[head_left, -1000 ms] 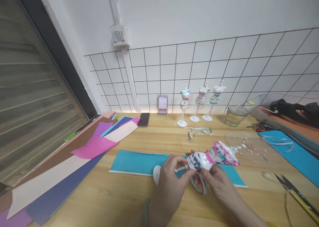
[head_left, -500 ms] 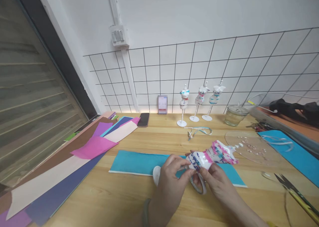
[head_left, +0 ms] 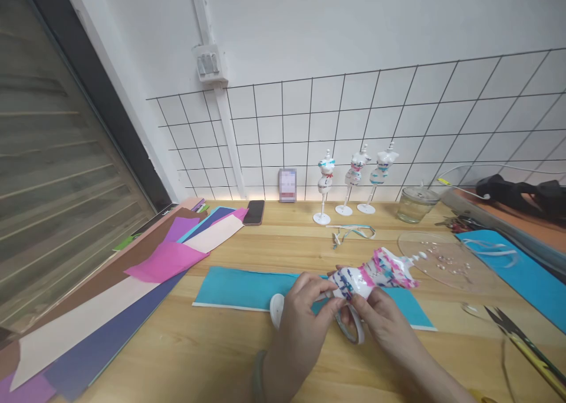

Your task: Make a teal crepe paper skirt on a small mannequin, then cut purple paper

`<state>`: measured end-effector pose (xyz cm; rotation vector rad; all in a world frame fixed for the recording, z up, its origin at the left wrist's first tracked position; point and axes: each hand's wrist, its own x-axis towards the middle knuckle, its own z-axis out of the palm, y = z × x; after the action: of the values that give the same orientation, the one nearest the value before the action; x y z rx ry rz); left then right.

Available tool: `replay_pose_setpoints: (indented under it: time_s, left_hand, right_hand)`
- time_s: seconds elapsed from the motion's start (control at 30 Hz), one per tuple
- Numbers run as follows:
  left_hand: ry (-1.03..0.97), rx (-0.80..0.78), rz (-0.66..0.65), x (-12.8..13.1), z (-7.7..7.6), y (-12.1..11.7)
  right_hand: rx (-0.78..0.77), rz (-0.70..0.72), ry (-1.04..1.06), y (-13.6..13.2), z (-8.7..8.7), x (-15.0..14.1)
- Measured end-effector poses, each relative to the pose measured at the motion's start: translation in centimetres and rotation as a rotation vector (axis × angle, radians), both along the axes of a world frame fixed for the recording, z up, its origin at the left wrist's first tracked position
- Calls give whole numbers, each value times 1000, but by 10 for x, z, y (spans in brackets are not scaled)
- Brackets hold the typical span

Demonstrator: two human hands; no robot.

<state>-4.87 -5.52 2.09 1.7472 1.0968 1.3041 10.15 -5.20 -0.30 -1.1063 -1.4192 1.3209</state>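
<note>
A miniature dress form [head_left: 354, 280], white with pink, blue and teal patches, lies tilted on its side between my hands, its knobbed neck pointing right. My right hand [head_left: 387, 317] is closed around its lower body from below. My left hand [head_left: 305, 314] is closed at the hip end, thumb and index finger pinching there; what lies right between the fingertips is hidden. Below the form hangs a roll of white tape [head_left: 357, 327], between the two hands. The round white base [head_left: 277, 310] of the stand shows behind my left hand. Under everything lies a teal fabric strip [head_left: 239, 288].
Three more dress forms [head_left: 326, 182] stand at the back, near ribbon scraps [head_left: 354, 232]. Coloured sheets [head_left: 168, 261] spread on the left beside a phone [head_left: 254, 212]. On the right are a glass [head_left: 417, 205], a clear disc with beads [head_left: 442, 261] and scissors [head_left: 517, 338].
The dress form and both hands have shifted very slightly left, along with the whole view. The grip looks the same.
</note>
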Motion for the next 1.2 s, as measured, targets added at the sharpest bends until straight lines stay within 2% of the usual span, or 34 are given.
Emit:
replay_pose_setpoints:
  time_s: [0.4,0.93,1.2]
  left_hand:
    - [66,30,-21,-1,-2,1]
    - [55,6,-46,-4,-3,5]
    - [314,138,-101,-12,8,6]
  right_hand:
    - [17,15,60,2,-6,1]
    - [14,13,53,2,3,-3]
    - [43,44,16,0,4,-2]
